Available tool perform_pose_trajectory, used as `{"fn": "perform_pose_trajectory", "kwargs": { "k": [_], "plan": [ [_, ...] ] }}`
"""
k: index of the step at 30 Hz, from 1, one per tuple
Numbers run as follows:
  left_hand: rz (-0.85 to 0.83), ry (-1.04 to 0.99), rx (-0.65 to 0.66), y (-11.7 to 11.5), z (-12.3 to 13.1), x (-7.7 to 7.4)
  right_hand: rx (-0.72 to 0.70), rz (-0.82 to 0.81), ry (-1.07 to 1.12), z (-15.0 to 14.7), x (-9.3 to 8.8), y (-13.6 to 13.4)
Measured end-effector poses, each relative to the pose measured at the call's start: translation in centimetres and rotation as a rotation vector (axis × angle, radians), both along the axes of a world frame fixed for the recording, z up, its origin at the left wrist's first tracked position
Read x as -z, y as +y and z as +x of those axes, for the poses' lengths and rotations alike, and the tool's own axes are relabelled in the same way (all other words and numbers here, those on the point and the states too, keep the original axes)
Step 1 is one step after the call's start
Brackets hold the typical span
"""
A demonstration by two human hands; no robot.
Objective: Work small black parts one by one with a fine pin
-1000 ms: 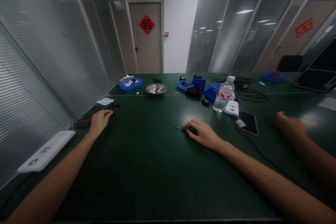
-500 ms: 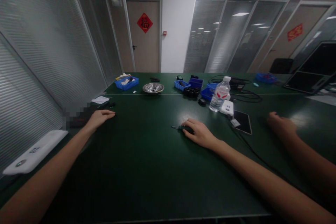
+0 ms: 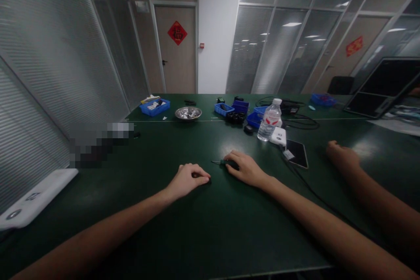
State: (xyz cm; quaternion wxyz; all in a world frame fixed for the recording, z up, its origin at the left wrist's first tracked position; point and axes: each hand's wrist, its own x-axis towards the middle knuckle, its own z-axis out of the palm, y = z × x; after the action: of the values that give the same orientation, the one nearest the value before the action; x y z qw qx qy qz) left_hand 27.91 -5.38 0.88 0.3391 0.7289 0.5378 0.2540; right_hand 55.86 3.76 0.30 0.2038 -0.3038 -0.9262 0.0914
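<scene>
My right hand (image 3: 244, 168) rests on the dark green table (image 3: 157, 236), its fingers wrapped round the dark handle of a screwdriver (image 3: 226, 163). The thin metal shaft points left. My left hand (image 3: 188, 179) is at the middle of the table, just left of and nearer than the screwdriver tip. Its thumb and fingertips are pinched together. A small dark bit shows at the fingertips, too small to name. The two hands do not touch.
Another person's hand (image 3: 343, 155) and forearm lie at the right. A water bottle (image 3: 269, 120), a white box (image 3: 278, 136) and a tablet (image 3: 298, 153) stand between. Farther back are a metal bowl (image 3: 188, 114) and blue trays (image 3: 155, 107). A white device (image 3: 36, 201) lies at left.
My left hand has come from the dark things at the table's left side to the middle, close to the screwdriver. My right hand stays on the screwdriver. The view has shifted slightly.
</scene>
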Motion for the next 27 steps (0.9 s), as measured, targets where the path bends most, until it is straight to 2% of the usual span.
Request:
{"fn": "perform_pose_trajectory", "kwargs": {
  "k": [7, 14, 21, 27],
  "plan": [
    [0.076, 0.03, 0.019, -0.8, -0.2, 0.4, 0.015, -0.082, -0.059, -0.2, -0.8, -1.4],
    [0.091, 0.028, 0.011, -0.7, 0.1, 0.7, -0.072, -0.139, -0.071, -0.6, -1.4, -3.4],
    [0.095, 0.026, 0.034, -1.1, 0.2, 0.3, -0.136, -0.121, -0.042, -0.7, -1.1, -3.4],
    [0.176, 0.103, 0.074, -1.6, 0.8, 0.0, -0.156, -0.089, -0.044, -0.8, -0.8, -3.3]
  ]
}}
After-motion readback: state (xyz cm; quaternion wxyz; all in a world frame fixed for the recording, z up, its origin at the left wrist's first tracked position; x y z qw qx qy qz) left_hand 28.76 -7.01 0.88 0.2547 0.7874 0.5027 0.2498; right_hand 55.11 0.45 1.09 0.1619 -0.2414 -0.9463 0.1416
